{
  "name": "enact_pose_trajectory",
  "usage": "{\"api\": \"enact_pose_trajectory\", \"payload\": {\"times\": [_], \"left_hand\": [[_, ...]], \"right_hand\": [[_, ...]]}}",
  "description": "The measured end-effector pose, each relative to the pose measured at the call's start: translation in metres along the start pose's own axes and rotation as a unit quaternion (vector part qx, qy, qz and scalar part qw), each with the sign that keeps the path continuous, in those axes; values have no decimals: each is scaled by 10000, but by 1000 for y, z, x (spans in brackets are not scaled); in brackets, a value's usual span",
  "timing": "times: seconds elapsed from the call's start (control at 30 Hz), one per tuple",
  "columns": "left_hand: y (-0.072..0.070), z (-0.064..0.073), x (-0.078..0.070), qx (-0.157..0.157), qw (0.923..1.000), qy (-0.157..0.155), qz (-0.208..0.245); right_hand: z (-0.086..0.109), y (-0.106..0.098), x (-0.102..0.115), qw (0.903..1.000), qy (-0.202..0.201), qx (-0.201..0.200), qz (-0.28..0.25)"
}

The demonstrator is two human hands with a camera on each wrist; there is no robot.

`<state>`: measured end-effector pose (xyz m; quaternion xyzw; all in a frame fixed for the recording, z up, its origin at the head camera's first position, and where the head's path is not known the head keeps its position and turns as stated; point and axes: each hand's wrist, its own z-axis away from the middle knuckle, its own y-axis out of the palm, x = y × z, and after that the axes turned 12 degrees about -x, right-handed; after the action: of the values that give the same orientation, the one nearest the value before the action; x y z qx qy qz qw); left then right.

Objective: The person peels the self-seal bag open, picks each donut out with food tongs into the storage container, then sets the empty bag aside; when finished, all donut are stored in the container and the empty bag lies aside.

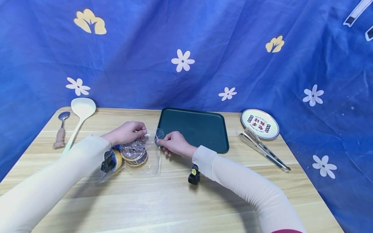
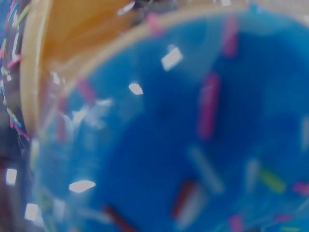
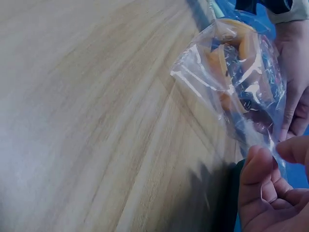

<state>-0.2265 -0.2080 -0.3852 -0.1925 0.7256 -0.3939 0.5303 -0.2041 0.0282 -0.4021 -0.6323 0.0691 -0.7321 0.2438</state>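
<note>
A clear plastic bag (image 1: 152,161) of doughnuts lies on the table's left half. Chocolate doughnuts (image 1: 133,152) with pale flecks show through it, and a blue-iced doughnut (image 2: 159,150) with sprinkles fills the left wrist view. My left hand (image 1: 128,132) reaches over the doughnuts and pinches the bag's upper edge. At the bag's right end, my right hand (image 1: 176,144) pinches the film between thumb and fingers. In the right wrist view the plastic narrows toward the right fingertips (image 3: 260,157).
A dark green tray (image 1: 198,129) sits behind my right hand. To the right are a patterned plate (image 1: 260,124) and metal tongs (image 1: 263,149). A white ladle (image 1: 83,108) and a spoon (image 1: 61,132) lie at the left. A blue curtain (image 1: 140,64) hangs behind the table.
</note>
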Motion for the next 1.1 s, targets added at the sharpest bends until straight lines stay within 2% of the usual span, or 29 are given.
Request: {"api": "enact_pose_trajectory", "payload": {"times": [0.13,0.27,0.43,0.7,0.9,1.1], "left_hand": [[0,0,0,-29,10000,4,-15],[1,-2,1,-65,10000,31,-62],[1,-1,1,-79,9999,96,-120],[1,1,2,-53,9999,128,-91],[2,1,2,-69,9999,76,-124],[-3,5,-2,-228,9991,225,-275]], "right_hand": [[-1,1,0,9998,71,19,-205],[-4,-2,-2,9991,106,276,-294],[-5,-9,-6,9979,95,596,-249],[-4,-19,-12,9961,46,877,-103],[-4,-21,-12,9961,13,882,-26],[-2,-21,-12,9970,-69,774,-32]]}}
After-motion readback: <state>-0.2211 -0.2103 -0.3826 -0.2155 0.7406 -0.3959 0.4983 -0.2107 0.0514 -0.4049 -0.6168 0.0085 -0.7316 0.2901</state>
